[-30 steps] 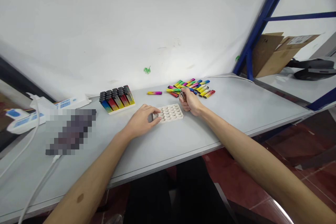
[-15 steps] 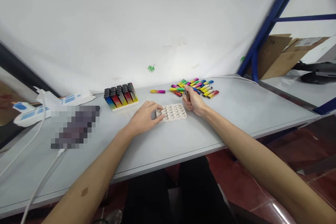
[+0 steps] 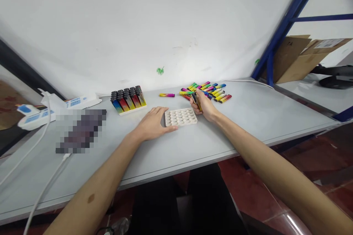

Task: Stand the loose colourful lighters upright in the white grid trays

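Note:
A white tray [image 3: 181,117] with rows of holes lies on the table, its holes showing no lighters. My left hand [image 3: 153,123] is spread at the tray's left edge, thumb along the near corner and fingers at the far one. Just right of the tray, my right hand [image 3: 203,105] is closed on a lighter [image 3: 197,101] with a black top and a yellowish body. Behind that hand lies a pile of colourful lighters [image 3: 220,94]. One yellow and purple lighter [image 3: 167,95] lies apart, behind the tray.
On the left, a second rack [image 3: 133,110] holds several upright lighters with black tops. Farther left are a white power strip [image 3: 79,101], a pixelated dark object [image 3: 85,128] and a white cable [image 3: 52,175]. Cardboard boxes [image 3: 300,58] stand beyond the blue frame [image 3: 286,18].
My left fingers have drawn back from over the tray to its left edge. The lighter in my right hand has tilted and shows more of its body. The view has shifted slightly.

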A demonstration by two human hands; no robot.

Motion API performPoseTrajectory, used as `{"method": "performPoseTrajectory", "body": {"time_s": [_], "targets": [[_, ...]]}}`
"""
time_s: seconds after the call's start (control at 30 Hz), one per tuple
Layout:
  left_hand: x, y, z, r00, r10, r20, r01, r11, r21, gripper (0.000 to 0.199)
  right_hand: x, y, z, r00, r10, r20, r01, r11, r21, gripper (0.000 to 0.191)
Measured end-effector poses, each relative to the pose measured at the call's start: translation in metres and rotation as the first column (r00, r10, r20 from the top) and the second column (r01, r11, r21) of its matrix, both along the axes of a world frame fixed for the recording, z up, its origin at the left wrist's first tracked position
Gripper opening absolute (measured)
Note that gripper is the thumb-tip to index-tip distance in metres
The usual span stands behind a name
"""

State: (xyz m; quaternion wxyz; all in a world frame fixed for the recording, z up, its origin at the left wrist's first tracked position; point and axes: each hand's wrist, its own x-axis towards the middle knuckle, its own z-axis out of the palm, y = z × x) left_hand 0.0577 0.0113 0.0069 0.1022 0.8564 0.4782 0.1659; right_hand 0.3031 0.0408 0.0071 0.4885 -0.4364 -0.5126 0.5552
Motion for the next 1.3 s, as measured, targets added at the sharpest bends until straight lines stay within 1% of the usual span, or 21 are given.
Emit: {"method": "performPoseTrajectory", "body": {"time_s": [0.07,0.13,0.23,0.3,0.4,0.5,0.57,0.73,0.8,0.93,0.97,1.0,1.03,1.07,1.1,1.13,1.17,1.2,1.23,1.27,1.3], "targets": [[-0.002,0.002,-0.002,0.999,0.04,-0.034,-0.039,0.999,0.031,0.086,-0.001,0.0,-0.001,1.0,-0.019,0.02,0.018,0.998,0.058,0.046],[-0.003,0.004,-0.003,0.998,0.041,-0.036,-0.039,0.998,0.05,0.079,-0.001,-0.001,0.001,0.996,-0.023,0.089,0.012,0.994,0.113,0.039],[0.0,0.003,-0.005,1.0,-0.027,0.009,0.027,0.999,0.035,0.071,0.0,-0.006,0.008,0.979,0.0,0.206,-0.052,0.968,0.244,0.03],[0.005,0.001,-0.005,0.997,-0.066,0.037,0.066,0.998,0.012,0.073,0.0,-0.01,0.013,0.975,0.03,0.22,-0.1,0.944,0.314,0.028],[0.018,-0.005,-0.005,0.993,-0.101,0.06,0.102,0.995,-0.008,0.076,-0.004,-0.016,0.018,0.975,0.091,0.202,-0.158,0.924,0.348,0.028],[0.029,-0.01,-0.004,0.992,-0.099,0.081,0.101,0.995,-0.013,0.073,-0.013,-0.02,0.017,0.961,0.121,0.247,-0.207,0.909,0.361,0.029],[0.033,-0.012,-0.004,0.992,-0.079,0.096,0.082,0.996,-0.029,0.073,-0.019,-0.02,0.014,0.944,0.096,0.315,-0.219,0.897,0.384,0.027],[0.033,-0.012,-0.005,0.988,-0.074,0.133,0.084,0.994,-0.071,0.074,-0.022,-0.02,0.007,0.883,-0.107,0.457,-0.163,0.843,0.513,0.024],[0.032,-0.013,-0.006,0.986,-0.081,0.146,0.092,0.993,-0.068,0.073,-0.021,-0.021,0.006,0.854,-0.131,0.504,-0.182,0.831,0.525,0.024],[0.031,-0.013,-0.005,0.983,-0.078,0.168,0.091,0.993,-0.07,0.073,-0.018,-0.022,0.008,0.769,-0.045,0.638,-0.312,0.845,0.435,0.029],[0.03,-0.013,-0.004,0.983,-0.079,0.165,0.091,0.994,-0.066,0.073,-0.016,-0.02,0.009,0.748,-0.038,0.662,-0.325,0.85,0.416,0.031],[0.029,-0.013,-0.003,0.984,-0.079,0.158,0.089,0.994,-0.058,0.074,-0.013,-0.018,0.01,0.732,-0.057,0.679,-0.316,0.855,0.412,0.034],[0.027,-0.012,-0.002,0.987,-0.073,0.145,0.081,0.995,-0.05,0.074,-0.009,-0.015,0.01,0.713,-0.111,0.692,-0.28,0.86,0.427,0.039],[0.025,-0.011,0.0,0.99,-0.059,0.128,0.065,0.997,-0.043,0.074,-0.004,-0.012,0.009,0.68,-0.201,0.705,-0.219,0.862,0.457,0.043],[0.022,-0.009,0.001,0.993,-0.036,0.11,0.041,0.998,-0.04,0.073,0.002,-0.008,0.008,0.617,-0.312,0.722,-0.142,0.859,0.493,0.045],[0.018,-0.008,0.003,0.995,-0.01,0.095,0.014,0.999,-0.041,0.072,0.009,-0.005,0.007,0.517,-0.423,0.744,-0.058,0.85,0.524,0.043],[0.015,-0.006,0.004,0.996,0.015,0.087,-0.012,0.999,-0.043,0.072,0.017,-0.001,0.005,0.388,-0.509,0.768,0.023,0.838,0.545,0.037],[0.012,-0.005,0.005,0.996,0.037,0.085,-0.033,0.998,-0.045,0.071,0.024,0.002,0.003,0.258,-0.553,0.792,0.095,0.831,0.549,0.03],[0.01,-0.004,0.005,0.995,0.052,0.088,-0.048,0.998,-0.048,0.07,0.031,0.004,0.001,0.155,-0.553,0.818,0.155,0.832,0.533,0.029],[0.008,-0.003,0.006,0.994,0.064,0.092,-0.059,0.997,-0.05,0.069,0.038,0.006,-0.001,0.093,-0.531,0.843,0.191,0.84,0.508,0.032],[0.006,-0.003,0.006,0.993,0.073,0.096,-0.068,0.996,-0.052,0.068,0.042,0.007,-0.003,0.06,-0.501,0.863,0.214,0.851,0.479,0.036]]}}
